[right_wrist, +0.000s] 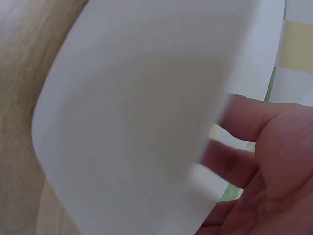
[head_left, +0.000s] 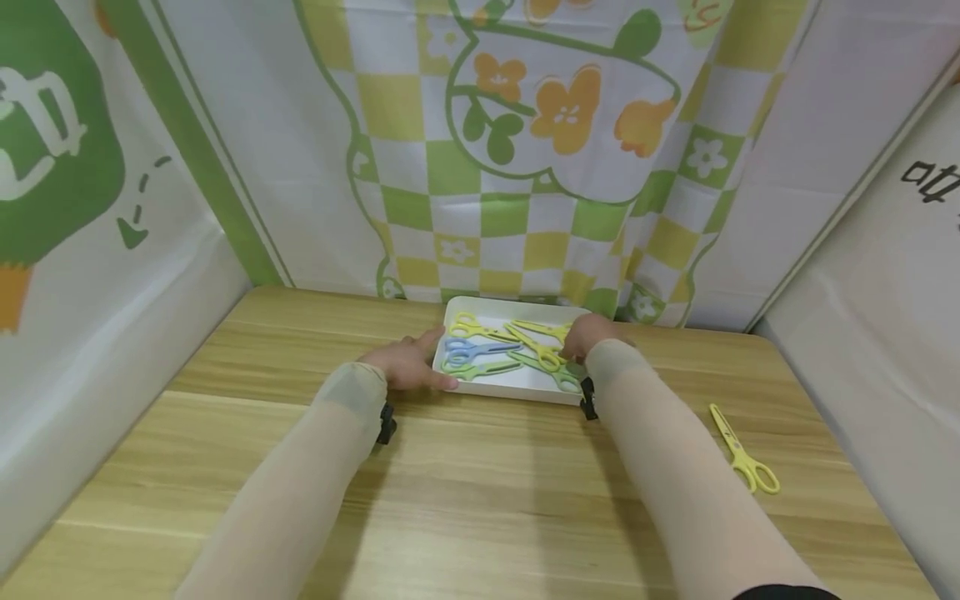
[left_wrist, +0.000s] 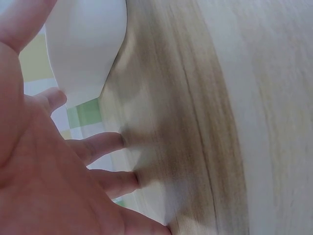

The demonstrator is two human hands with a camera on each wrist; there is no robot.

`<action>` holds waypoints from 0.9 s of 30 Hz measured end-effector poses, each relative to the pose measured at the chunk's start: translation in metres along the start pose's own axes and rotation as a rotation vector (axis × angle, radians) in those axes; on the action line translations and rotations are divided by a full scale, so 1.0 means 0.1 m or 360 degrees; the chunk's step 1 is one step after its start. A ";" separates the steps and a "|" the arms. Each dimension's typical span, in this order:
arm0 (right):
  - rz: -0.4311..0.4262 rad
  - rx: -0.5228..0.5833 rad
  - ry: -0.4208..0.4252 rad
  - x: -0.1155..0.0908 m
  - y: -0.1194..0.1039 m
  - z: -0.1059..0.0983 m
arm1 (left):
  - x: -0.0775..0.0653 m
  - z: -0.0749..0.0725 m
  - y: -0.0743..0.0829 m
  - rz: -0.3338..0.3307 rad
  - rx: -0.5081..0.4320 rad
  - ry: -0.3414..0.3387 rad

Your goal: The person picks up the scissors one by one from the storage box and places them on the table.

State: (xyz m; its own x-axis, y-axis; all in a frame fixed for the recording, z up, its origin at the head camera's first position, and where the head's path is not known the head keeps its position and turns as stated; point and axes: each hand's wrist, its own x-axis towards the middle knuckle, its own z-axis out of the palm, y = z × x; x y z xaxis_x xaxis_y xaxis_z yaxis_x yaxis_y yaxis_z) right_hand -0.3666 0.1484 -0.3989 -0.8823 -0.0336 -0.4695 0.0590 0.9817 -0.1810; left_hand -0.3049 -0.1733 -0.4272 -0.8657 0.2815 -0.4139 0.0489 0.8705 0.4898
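A shallow white tray (head_left: 517,393) at the back of the table has several child-style scissors lying in it. They include blue scissors (head_left: 480,350), green scissors (head_left: 480,369) and yellow scissors (head_left: 536,348). Beside the tray's left end is my left hand (head_left: 408,362), fingers spread on the tabletop, thumb at the front left corner. My right hand (head_left: 588,335) reaches over the right end, covering the handles of another yellow pair (head_left: 543,328). In the right wrist view, the tray wall (right_wrist: 142,117) hides its fingertips; I cannot tell whether they grip those scissors.
A single yellow pair of scissors (head_left: 738,450) lies on the wooden table (head_left: 480,492), right of my right forearm. Behind the tray hangs a checked green and yellow curtain (head_left: 510,217). White fabric walls stand at both sides.
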 end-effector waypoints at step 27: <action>-0.0139 0.0182 -0.0162 -0.02 0.09 -0.13 | 0.06 0.02 -0.05 0.0025 -0.0058 -0.0011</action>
State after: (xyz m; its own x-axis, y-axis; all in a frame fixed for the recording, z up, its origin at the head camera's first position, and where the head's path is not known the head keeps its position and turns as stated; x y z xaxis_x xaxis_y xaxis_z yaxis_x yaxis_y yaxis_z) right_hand -0.3703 0.1601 -0.3888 -0.8349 -0.1424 -0.5317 0.0419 0.9467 -0.3193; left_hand -0.3093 -0.1755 -0.4333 -0.8617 0.2978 -0.4109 0.0443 0.8507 0.5237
